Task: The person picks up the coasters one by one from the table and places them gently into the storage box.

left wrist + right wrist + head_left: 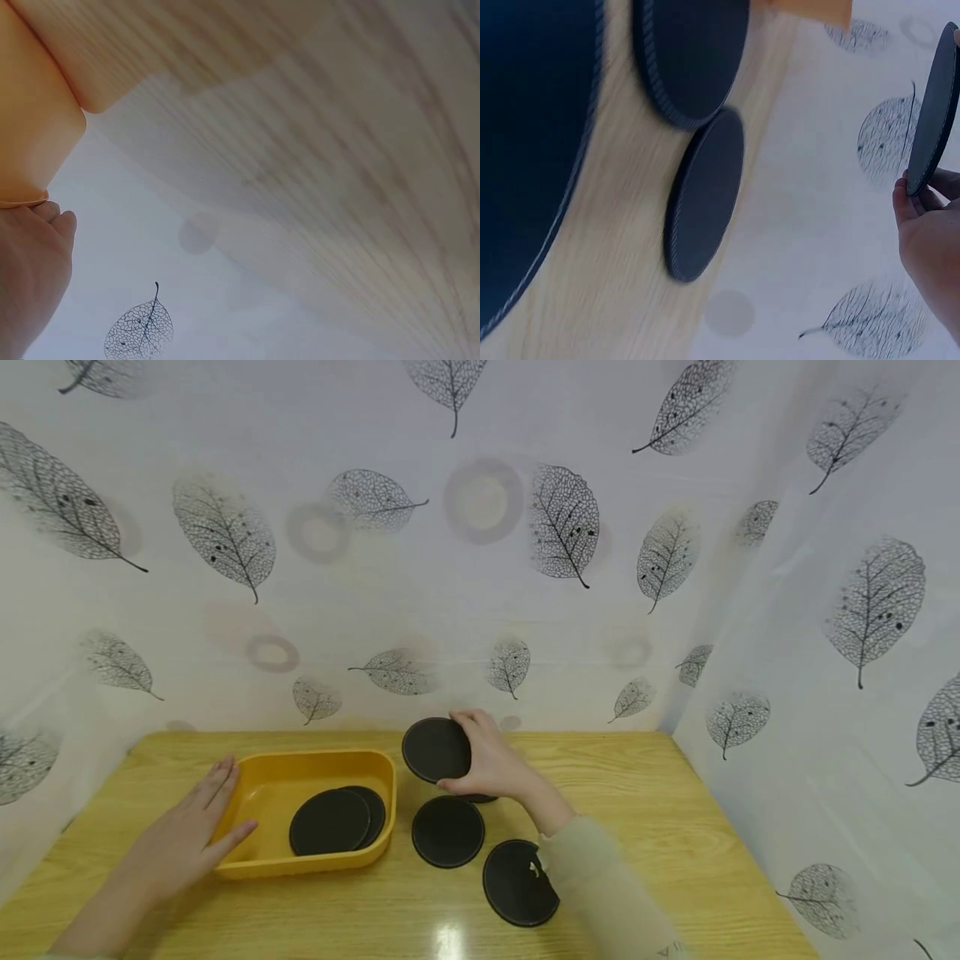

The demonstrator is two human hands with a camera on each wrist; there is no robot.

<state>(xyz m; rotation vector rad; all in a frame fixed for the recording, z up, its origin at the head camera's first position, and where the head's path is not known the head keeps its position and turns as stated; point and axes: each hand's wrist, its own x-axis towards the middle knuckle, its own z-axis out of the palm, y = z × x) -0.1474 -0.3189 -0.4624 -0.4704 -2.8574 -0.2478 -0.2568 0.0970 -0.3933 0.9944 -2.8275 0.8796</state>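
Note:
My right hand (491, 760) grips a round black coaster (435, 750) by its edge, raised above the table just right of the yellow tray (384, 827). The right wrist view shows this coaster (933, 112) nearly edge-on, with stitching round its rim. My left hand (191, 827) rests on the tray's left rim, thumb reaching over the inside. Two black coasters (330, 822) lie overlapping in the tray's right half. On the table, one coaster (447, 832) lies near the tray and another (517, 883) is partly covered by my right sleeve. A third peeks out beneath my right hand.
The light wood table (637, 793) ends at the back against a white sheet (465, 585) printed with dark leaves. More of this sheet hangs along the right and left sides. A bright glare spot lies on the table's front part.

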